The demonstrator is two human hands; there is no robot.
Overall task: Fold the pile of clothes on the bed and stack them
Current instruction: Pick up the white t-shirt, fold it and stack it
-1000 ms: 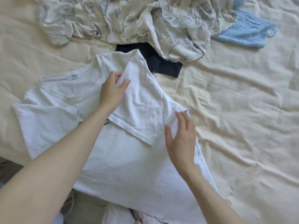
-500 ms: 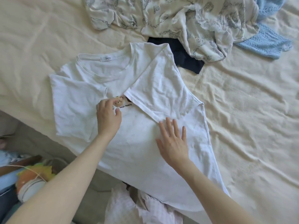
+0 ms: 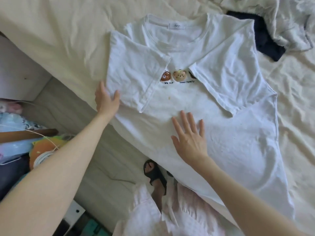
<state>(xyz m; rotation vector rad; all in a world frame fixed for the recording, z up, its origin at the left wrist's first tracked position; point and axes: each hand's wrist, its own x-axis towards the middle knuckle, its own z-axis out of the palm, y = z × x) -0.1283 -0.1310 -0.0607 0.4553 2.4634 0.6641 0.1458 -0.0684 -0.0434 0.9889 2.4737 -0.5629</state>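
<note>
- standing at 6 o'clock, nearest the camera, a foot in a dark slipper [image 3: 156,174] shows on the floor beside pale pink striped clothing [image 3: 173,217] at the bottom edge.
- at 8 o'clock, off the bed, a jumble of household clutter [image 3: 40,150] lies on the floor, with an orange and green object and a loop of cord; what each piece is i cannot tell.
- the right hand [image 3: 190,138] lies flat at centre, fingers straight and slightly spread, palm pressing on the belly of the white t-shirt [image 3: 238,142]; it grasps nothing.
- the left hand [image 3: 106,99] sits at 9 o'clock from the right one, well apart from it, at the shirt's left edge; fingers are extended and the thumb rests on the cloth, so it touches the folded-in left sleeve [image 3: 136,72] rather than clamping it.
- the t-shirt is spread front up on the cream bed sheet [image 3: 59,40], neck towards 12 o'clock, hem hanging over the bed's near edge at 5 o'clock.
- both sleeves are folded inward across the chest; the right sleeve [image 3: 230,68] lies at 1 o'clock of the right hand.
- between the two sleeve hems the bear-face print [image 3: 179,75] shows, with small lettering beneath it.
- a neck label [image 3: 177,26] sits inside the collar at 12 o'clock.
- farther off at 1 o'clock, a dark navy garment [image 3: 265,36] lies just beside the shirt's shoulder, partly under a crumpled pale printed garment [image 3: 293,23] in the top corner.
</note>
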